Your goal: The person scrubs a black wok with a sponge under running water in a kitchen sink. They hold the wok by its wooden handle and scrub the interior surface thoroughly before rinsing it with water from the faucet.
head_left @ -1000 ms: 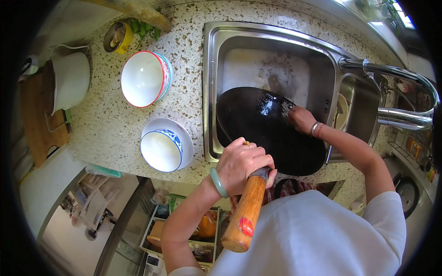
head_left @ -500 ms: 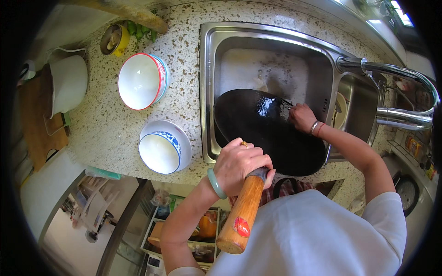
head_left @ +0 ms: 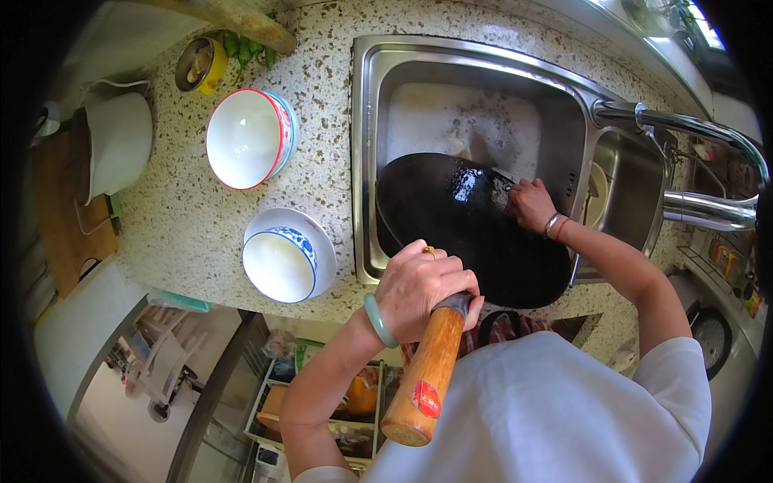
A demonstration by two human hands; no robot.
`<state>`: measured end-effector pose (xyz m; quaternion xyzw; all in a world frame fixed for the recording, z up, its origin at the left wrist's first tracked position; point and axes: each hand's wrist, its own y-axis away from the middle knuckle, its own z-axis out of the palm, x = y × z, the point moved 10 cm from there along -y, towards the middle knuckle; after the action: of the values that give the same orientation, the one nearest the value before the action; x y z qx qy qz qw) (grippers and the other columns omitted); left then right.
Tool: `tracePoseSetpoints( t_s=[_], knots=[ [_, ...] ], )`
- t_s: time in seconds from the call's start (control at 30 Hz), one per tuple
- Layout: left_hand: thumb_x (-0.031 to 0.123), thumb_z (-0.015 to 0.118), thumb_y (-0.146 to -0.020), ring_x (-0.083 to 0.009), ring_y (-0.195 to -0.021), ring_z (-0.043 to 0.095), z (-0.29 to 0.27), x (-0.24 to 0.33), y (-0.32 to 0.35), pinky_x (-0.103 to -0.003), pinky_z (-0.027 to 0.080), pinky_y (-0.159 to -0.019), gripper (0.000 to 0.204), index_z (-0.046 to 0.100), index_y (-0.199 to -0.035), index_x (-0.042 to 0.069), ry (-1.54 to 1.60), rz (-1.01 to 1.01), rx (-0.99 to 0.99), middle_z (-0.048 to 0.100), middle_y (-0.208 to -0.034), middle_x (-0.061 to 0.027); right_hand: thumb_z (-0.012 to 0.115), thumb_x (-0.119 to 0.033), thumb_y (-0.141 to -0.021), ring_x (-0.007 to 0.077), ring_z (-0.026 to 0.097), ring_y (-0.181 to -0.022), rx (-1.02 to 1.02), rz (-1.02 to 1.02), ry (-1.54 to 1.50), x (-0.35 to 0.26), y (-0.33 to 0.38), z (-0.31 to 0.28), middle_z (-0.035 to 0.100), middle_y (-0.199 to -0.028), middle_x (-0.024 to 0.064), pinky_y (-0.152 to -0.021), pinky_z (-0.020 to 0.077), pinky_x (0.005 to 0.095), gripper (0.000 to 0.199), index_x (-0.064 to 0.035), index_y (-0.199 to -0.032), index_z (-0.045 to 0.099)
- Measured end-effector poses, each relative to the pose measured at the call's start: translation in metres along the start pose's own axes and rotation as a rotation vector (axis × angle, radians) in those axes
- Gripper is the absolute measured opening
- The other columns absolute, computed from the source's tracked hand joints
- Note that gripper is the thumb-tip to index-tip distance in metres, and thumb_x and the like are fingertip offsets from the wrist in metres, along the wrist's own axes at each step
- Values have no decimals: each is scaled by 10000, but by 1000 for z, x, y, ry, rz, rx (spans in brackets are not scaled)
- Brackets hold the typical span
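Note:
A large black wok is tilted over the near part of the steel sink basin, its dark surface wet and shining. My left hand, with a jade-green bangle and a ring, is closed round the top of the wok's wooden handle, which points toward me. At the far right edge of the wok my right hand is closed, its fingers curled by a thin dark loop that looks like the wok's small ear handle. Those fingertips are partly hidden.
Stacked bowls, one red-rimmed and one blue-patterned, stand left of the sink. Behind them are a yellow cup and green peppers. A chrome faucet arches over the smaller right basin, which holds a dish.
Both hands keep their hold on the wok, which stays tilted in nearly the same place. Only a very slight shift of the whole view shows.

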<state>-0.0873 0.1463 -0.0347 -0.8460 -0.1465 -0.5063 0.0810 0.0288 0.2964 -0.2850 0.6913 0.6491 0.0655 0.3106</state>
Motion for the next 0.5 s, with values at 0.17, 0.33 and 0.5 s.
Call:
tracePoseSetpoints(
  t_s=[0.17, 0.33, 0.5],
  knots=[
    [105, 719, -597, -143, -538, 524, 2, 4, -7, -283, 341, -551, 136, 601, -637, 159, -6, 19, -23, 537, -584, 29, 612, -111, -707, 247, 545, -943, 218, 27, -79, -9, -71, 4, 617, -857, 61, -781, 396, 376, 66, -108, -772, 620],
    [109, 721, -597, -142, -537, 521, -1, 1, -5, -281, 342, -553, 137, 600, -641, 158, -16, 28, 4, 540, -585, 30, 632, -132, -701, 250, 564, -944, 79, 54, 20, 10, -54, 6, 644, -865, 65, -807, 397, 408, 89, -115, -788, 639],
    [109, 722, -593, -142, -535, 518, 0, 1, 0, -282, 339, -552, 141, 600, -641, 161, -7, 13, 0, 544, -592, 29, 647, -169, -703, 243, 576, -946, -102, 122, 27, 12, -3, 9, 655, -874, 73, -815, 398, 403, 111, -115, -801, 649]
  ],
)
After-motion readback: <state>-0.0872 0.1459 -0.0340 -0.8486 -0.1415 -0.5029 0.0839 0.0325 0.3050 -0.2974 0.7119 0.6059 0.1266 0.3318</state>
